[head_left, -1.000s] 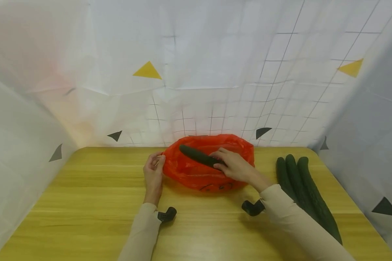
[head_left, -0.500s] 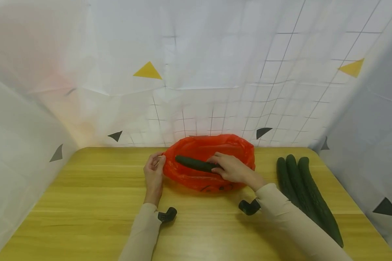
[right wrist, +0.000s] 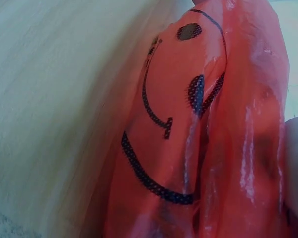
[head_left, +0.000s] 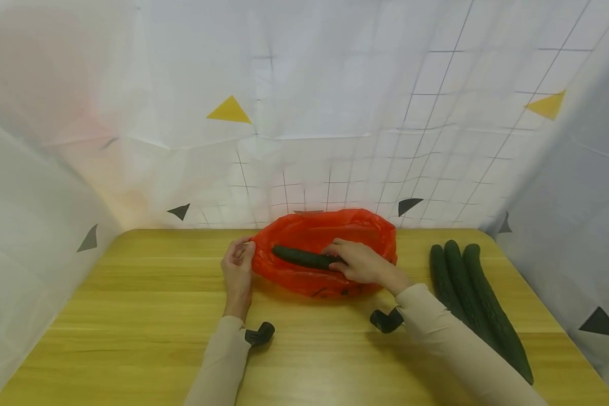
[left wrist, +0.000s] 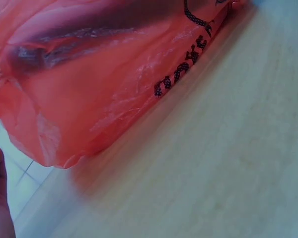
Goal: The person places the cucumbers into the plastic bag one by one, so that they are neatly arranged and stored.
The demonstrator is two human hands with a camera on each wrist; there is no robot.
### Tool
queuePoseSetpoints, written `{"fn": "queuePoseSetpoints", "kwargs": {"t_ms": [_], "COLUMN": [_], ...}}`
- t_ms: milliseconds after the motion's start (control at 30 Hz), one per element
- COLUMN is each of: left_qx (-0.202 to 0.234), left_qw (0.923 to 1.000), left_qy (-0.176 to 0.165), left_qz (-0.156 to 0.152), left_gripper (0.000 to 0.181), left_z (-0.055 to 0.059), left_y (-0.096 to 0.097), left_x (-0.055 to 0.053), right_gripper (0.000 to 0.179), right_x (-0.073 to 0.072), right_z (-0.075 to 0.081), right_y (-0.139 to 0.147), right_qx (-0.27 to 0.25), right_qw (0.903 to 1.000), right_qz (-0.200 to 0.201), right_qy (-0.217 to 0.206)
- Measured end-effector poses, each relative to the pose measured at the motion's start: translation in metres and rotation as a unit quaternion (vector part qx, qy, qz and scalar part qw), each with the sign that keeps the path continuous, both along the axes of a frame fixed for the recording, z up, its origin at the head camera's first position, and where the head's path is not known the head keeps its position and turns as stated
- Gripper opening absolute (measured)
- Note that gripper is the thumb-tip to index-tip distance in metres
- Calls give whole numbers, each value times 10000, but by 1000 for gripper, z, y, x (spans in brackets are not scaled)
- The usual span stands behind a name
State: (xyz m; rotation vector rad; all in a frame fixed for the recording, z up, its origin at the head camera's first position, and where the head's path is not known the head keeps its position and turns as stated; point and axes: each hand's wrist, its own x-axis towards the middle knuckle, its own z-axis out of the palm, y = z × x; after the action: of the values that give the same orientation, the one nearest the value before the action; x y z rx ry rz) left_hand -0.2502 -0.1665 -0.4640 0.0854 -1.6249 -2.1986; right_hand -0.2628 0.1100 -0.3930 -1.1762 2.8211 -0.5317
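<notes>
A red plastic bag [head_left: 304, 285] lies at the back middle of the table with its mouth spread wide. My left hand [head_left: 238, 270] pinches the bag's left rim between thumb and fingers. Inside the bag's mouth, my right hand [head_left: 357, 261] grips a dark green cucumber [head_left: 301, 257] by its right end, and the cucumber lies nearly level, its free end pointing left. Through the thin red film [left wrist: 89, 99] in the left wrist view, a dark long shape shows. The right wrist view has the bag's printed smiling face [right wrist: 164, 114] close up, with part of the hand at the right edge.
Three more cucumbers [head_left: 479, 299] lie side by side on the right of the wooden table [head_left: 132, 316], beside the right forearm. A black wrist camera [head_left: 260, 334] sticks out from each sleeve. White sheeting [head_left: 309, 113] stands behind and at both sides.
The right hand has lowered the cucumber into the bag's mouth, and its left end has dropped from a raised slant to nearly level. The left hand stays at the rim.
</notes>
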Motion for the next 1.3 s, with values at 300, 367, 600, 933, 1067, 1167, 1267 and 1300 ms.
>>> {"fn": "queuePoseSetpoints", "kwargs": {"t_ms": [300,367,600,933,1067,1167,1267,1300], "left_qx": [154,136,116,125,41,42,91,116], "left_qw": [9998,9997,9998,9994,9992,9992,9992,9992], "left_qy": [-51,-79,-49,-215,-243,-233,-220,-217], "left_qz": [-131,-169,-142,-256,-305,-317,-326,-325], "left_gripper": [33,31,34,32,33,33,31,31], "left_z": [3,6,10,9,18,17,10,7], "left_y": [-2,-1,1,0,2,2,1,0], "left_x": [2,4,7,7,12,12,7,5], "right_gripper": [27,26,30,29,30,29,28,28], "right_x": [-1,-1,-2,1,1,0,0,0], "right_z": [-1,-1,-5,-10,-13,-15,-17,-17], "right_y": [-1,-2,-2,-4,-4,-4,-4,-4], "right_qx": [97,137,259,383,363,328,300,288], "right_qw": [9997,9997,9989,9983,9981,9981,9982,9982], "right_qz": [129,150,327,352,335,361,396,397], "right_qy": [-156,-156,-225,-271,-379,-377,-333,-334]}}
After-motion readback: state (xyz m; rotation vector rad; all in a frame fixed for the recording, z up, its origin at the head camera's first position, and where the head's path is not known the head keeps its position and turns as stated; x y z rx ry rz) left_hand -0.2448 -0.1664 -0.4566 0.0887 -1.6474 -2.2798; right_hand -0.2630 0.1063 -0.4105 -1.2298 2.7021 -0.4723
